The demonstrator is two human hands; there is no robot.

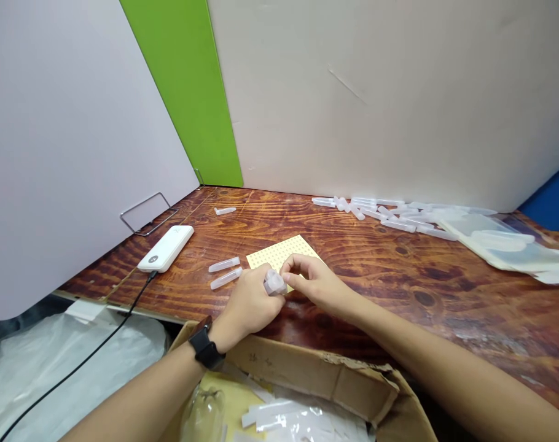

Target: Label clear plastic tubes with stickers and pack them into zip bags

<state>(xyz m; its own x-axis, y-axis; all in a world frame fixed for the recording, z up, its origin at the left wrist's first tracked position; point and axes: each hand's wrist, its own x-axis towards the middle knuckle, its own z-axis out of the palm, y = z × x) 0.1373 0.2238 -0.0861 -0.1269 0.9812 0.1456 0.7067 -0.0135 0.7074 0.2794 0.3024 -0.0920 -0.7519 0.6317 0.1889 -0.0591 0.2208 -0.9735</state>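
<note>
My left hand [249, 304], with a black watch on its wrist, is closed round a small clear plastic tube [274, 283]. My right hand [309, 279] pinches at the tube's top end with thumb and fingers. Both hands hover over the near edge of a yellow dotted sheet [282, 250] lying on the wooden table [399, 270]. Two more clear tubes [225, 272] lie just left of my left hand.
A white power bank [166, 247] with a black cable sits at the left. Several clear tubes [385, 212] and plastic bags [505, 245] lie at the back right. An open cardboard box [316, 374] holding tubes stands below the table edge. White and green partitions wall the desk.
</note>
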